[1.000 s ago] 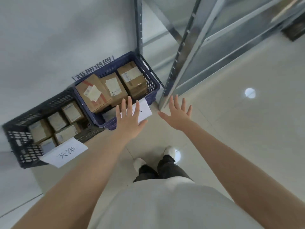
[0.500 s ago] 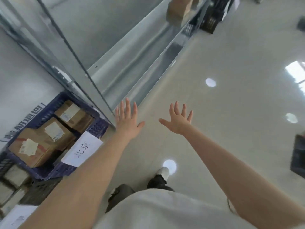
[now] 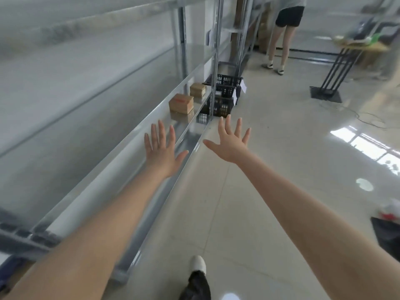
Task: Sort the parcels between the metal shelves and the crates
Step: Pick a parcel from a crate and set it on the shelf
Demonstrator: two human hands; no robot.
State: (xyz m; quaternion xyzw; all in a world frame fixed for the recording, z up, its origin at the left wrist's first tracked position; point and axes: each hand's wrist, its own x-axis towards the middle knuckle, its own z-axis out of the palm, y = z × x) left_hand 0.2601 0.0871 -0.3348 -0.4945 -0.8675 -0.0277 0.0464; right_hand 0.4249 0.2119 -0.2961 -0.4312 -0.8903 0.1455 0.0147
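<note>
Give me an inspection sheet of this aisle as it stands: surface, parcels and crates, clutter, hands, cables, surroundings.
Surface: glossy pale tiled floor; long metal shelf along the left.
Job's things: nearer parcel and farther parcel, both cardboard, sit apart on the shelf; black crates stacked at its far end, with white paper labels.
Clutter: red and white item on the floor at the right edge, too blurred to identify.
Hands: left hand and right hand spread open, holding nothing.
Cables: thin cable loose on the floor at right.
Surroundings: another person standing far off; black metal stand.
</note>
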